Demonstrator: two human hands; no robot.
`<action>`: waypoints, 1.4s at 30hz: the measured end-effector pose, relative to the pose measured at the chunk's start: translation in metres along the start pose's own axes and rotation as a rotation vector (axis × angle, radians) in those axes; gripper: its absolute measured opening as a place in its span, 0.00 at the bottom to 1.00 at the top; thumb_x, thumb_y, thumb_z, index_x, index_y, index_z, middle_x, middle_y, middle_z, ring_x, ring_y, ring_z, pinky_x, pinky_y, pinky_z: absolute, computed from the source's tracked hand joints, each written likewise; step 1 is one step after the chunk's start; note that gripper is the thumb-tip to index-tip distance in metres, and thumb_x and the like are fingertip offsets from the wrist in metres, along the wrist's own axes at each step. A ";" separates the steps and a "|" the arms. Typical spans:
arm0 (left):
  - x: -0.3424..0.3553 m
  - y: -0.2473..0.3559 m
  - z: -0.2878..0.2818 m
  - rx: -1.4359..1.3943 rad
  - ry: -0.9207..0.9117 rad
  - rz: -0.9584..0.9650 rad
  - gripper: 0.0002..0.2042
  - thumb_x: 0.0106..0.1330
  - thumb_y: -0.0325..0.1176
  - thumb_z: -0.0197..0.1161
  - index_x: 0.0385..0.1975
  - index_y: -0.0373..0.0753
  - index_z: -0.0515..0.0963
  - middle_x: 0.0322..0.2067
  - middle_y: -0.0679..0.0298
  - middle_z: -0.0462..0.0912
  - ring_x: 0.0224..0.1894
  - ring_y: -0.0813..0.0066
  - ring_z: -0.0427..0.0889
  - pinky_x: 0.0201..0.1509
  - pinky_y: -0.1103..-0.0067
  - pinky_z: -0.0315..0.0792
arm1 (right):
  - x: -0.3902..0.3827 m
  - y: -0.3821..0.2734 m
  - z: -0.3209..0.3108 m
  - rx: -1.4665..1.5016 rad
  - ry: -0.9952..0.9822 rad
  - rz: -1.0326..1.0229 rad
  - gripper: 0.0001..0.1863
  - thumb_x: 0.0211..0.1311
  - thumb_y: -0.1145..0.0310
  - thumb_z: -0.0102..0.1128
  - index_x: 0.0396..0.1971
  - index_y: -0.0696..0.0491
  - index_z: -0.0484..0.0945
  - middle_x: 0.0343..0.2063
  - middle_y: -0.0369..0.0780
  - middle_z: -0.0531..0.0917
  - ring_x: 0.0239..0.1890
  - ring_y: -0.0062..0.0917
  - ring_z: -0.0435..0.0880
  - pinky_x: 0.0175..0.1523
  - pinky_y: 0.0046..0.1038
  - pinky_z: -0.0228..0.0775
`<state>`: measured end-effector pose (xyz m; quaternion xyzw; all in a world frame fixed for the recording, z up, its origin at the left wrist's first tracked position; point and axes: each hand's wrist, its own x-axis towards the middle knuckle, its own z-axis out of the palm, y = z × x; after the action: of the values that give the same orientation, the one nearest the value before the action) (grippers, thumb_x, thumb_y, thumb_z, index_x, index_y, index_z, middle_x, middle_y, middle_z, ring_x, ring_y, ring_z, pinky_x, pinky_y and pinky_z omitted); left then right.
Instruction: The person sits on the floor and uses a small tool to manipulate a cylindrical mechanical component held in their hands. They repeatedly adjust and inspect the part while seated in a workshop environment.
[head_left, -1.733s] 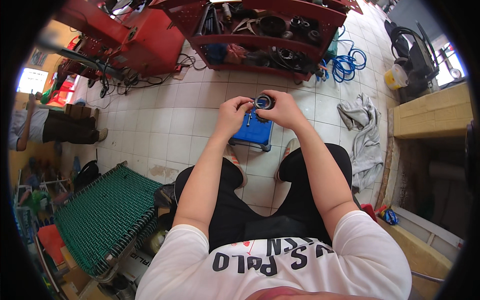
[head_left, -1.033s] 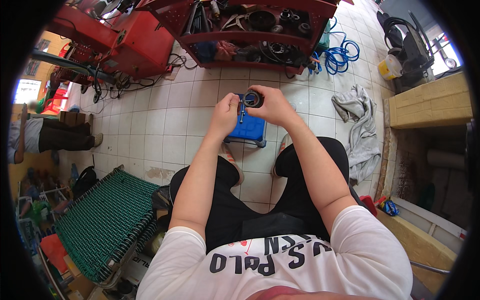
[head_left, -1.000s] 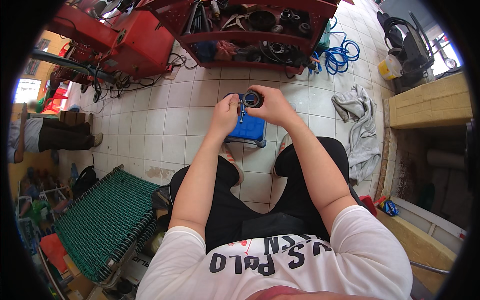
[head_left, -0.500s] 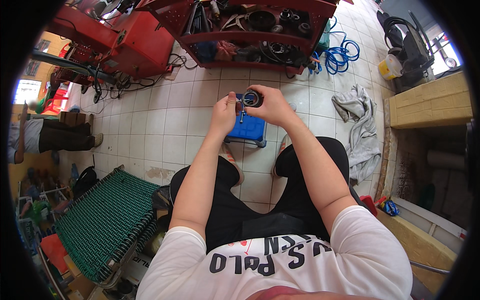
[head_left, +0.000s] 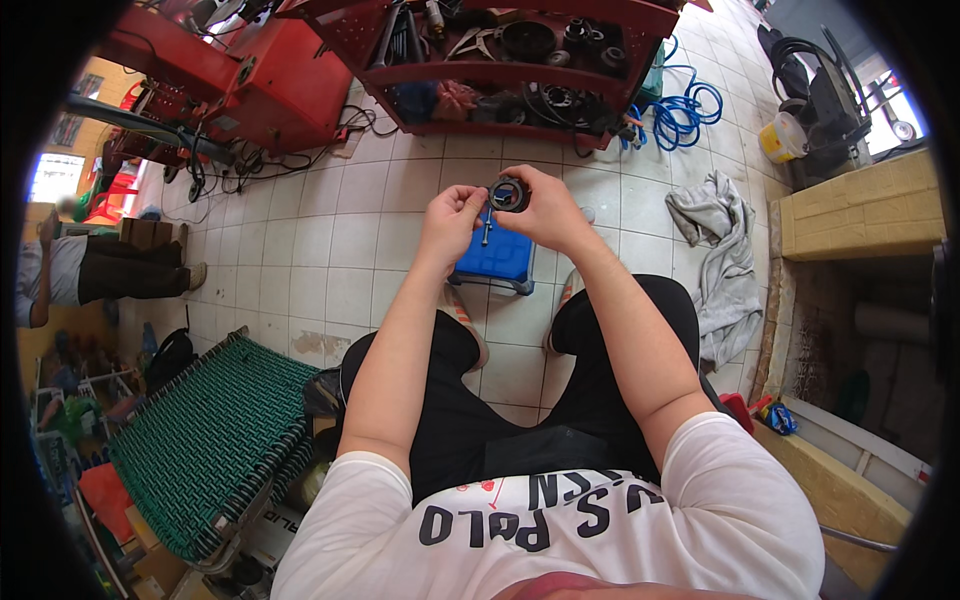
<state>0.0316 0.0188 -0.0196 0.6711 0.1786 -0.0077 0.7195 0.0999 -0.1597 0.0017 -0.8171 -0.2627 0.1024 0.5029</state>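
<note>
Across the pale tiled floor, a red tool cart stands far off; a green woven seat is near left, grey cloth right. Over the partly hidden blue stool, the left hand pinches narrowly, any hold unclear, beside the right hand, which grips a dark ring.

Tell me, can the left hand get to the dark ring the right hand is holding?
Probably yes: the left hand is right by the dark ring, and the right hand covers mostly its other side, leaving the near edge free.
</note>
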 end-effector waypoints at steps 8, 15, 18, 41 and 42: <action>0.006 -0.013 -0.010 0.152 -0.045 -0.016 0.22 0.78 0.54 0.52 0.33 0.40 0.75 0.26 0.72 0.76 0.27 0.83 0.74 0.34 0.83 0.70 | -0.001 -0.005 0.005 0.090 -0.069 0.042 0.32 0.45 0.67 0.77 0.52 0.57 0.74 0.35 0.40 0.82 0.38 0.24 0.81 0.47 0.28 0.76; -0.001 -0.003 -0.001 0.058 -0.026 0.037 0.19 0.78 0.51 0.53 0.34 0.40 0.75 0.27 0.71 0.78 0.30 0.83 0.75 0.38 0.83 0.71 | -0.004 0.001 0.010 0.054 -0.062 0.050 0.30 0.46 0.71 0.74 0.51 0.57 0.72 0.34 0.39 0.81 0.38 0.23 0.81 0.48 0.26 0.75; -0.001 -0.003 -0.003 0.021 -0.090 0.061 0.19 0.78 0.50 0.54 0.33 0.39 0.75 0.27 0.71 0.78 0.31 0.83 0.75 0.39 0.82 0.71 | -0.002 0.004 0.011 0.140 -0.103 0.112 0.31 0.46 0.72 0.74 0.52 0.59 0.71 0.37 0.40 0.83 0.41 0.22 0.82 0.50 0.26 0.75; 0.003 -0.009 -0.007 0.109 -0.050 0.186 0.15 0.79 0.43 0.53 0.35 0.38 0.74 0.25 0.69 0.77 0.27 0.82 0.76 0.33 0.82 0.70 | -0.001 -0.007 0.010 0.368 -0.116 0.190 0.35 0.47 0.74 0.78 0.57 0.57 0.70 0.43 0.40 0.84 0.47 0.21 0.81 0.53 0.25 0.73; 0.003 -0.009 -0.007 0.129 -0.034 0.202 0.15 0.78 0.43 0.54 0.34 0.37 0.74 0.23 0.68 0.77 0.26 0.82 0.76 0.31 0.81 0.70 | -0.001 -0.007 0.010 0.375 -0.119 0.192 0.35 0.47 0.74 0.78 0.57 0.57 0.70 0.43 0.40 0.84 0.47 0.21 0.81 0.53 0.25 0.73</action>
<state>0.0302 0.0249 -0.0292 0.7304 0.0970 0.0421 0.6748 0.0922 -0.1499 0.0030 -0.7229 -0.1890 0.2450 0.6178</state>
